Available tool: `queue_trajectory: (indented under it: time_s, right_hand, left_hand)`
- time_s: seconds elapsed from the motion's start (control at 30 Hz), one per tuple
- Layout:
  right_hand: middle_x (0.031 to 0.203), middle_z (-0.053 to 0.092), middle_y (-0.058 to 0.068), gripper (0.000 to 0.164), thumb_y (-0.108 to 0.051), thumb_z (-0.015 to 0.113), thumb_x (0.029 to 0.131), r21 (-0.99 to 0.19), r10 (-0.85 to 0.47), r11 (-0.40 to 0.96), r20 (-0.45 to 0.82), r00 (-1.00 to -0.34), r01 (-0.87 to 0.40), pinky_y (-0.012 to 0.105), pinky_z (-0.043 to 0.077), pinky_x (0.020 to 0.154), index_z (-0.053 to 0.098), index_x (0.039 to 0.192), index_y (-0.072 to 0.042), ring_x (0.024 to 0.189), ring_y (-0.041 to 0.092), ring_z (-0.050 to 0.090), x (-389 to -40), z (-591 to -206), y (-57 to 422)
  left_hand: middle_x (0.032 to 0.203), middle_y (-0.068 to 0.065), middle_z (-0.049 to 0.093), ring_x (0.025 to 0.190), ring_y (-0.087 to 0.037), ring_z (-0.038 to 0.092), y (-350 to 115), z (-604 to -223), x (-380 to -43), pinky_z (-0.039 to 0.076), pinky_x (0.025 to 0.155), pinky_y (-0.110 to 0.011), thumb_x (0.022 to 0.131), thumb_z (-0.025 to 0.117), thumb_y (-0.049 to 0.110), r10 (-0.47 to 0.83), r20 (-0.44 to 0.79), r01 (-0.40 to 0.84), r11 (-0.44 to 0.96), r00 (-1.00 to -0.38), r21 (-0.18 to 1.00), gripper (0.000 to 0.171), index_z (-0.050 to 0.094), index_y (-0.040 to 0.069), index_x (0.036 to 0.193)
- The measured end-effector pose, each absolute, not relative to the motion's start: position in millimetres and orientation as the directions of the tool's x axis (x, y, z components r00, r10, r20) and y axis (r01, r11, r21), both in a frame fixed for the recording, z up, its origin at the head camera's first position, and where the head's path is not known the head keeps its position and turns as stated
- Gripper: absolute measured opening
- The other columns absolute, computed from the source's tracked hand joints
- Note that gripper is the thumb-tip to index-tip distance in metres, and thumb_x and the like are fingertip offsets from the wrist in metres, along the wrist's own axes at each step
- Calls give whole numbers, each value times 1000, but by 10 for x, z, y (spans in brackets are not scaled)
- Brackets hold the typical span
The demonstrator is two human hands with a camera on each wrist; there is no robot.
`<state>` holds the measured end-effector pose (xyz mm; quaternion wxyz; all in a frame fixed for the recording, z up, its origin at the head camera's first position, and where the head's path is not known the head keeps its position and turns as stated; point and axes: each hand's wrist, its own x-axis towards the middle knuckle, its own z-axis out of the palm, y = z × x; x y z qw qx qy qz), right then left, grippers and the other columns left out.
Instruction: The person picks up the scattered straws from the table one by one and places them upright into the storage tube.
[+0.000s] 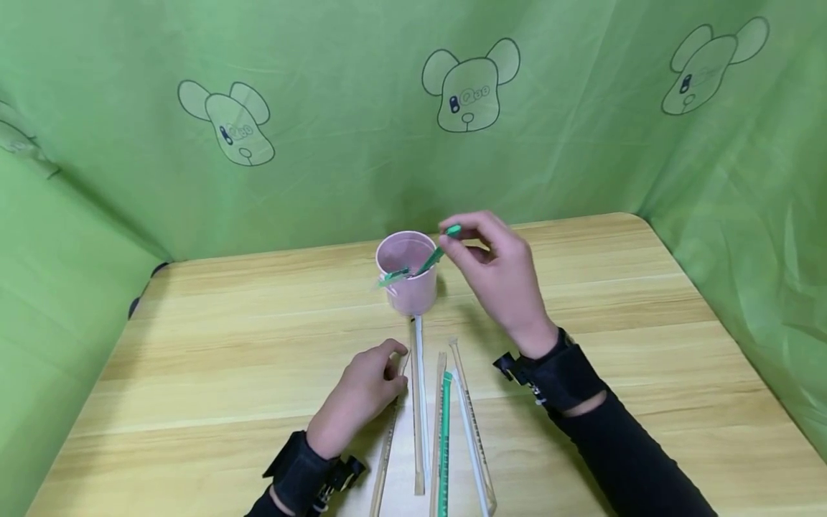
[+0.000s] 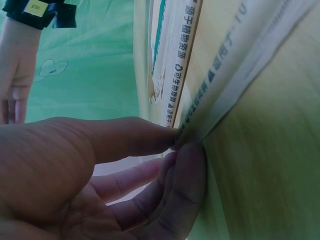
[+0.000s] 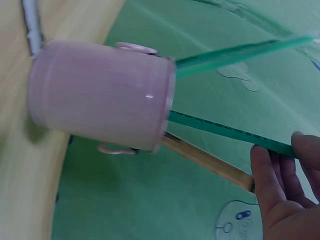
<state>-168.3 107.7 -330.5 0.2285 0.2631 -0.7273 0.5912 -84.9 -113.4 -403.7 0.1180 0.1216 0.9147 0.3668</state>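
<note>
My right hand [image 1: 504,276] pinches the upper end of a green-wrapped straw [image 3: 230,132], whose lower end stands inside a small pink bucket [image 1: 413,296]. A second green straw [image 3: 225,57] and a brown paper-wrapped straw [image 3: 210,162] also lean out of the bucket in the right wrist view. Lower down, near the table surface, my left hand [image 1: 362,391] pinches one end of a brown paper-wrapped straw [image 2: 220,75] with printed writing between thumb and fingers. Inside the bucket, the straws' lower ends are hidden.
To the right of my left hand, more wrapped straws lie lengthwise on the wooden table [image 1: 226,359]: brown [image 1: 418,431], white [image 1: 423,402], green [image 1: 444,445] and others. A green curtain [image 1: 355,143] rises behind the bucket and at both sides.
</note>
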Motion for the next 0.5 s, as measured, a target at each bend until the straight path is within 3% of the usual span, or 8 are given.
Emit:
queue_trajectory:
  time_s: [0.3,0.5]
  right_hand:
    - [113,71,5,15,-2,76,98,-725,-268,281,570,-777,-629,30,61,87,74,113,-2,105,19,68,-1767,-3544,979]
    - [112,71,4,15,-5,76,99,-726,-290,320,537,-792,-609,32,61,86,74,114,-4,104,18,69,-1803,-3630,969]
  left_hand:
    - [75,2,54,65,-15,48,-1124,-4040,-859,41,62,-30,92,75,-3,305,-136,124,698,-943,705,39,64,-2,130]
    - [79,-1,55,69,-17,50,-1113,-4042,-863,44,66,-32,92,76,-3,298,-145,117,707,-943,697,39,64,-3,129]
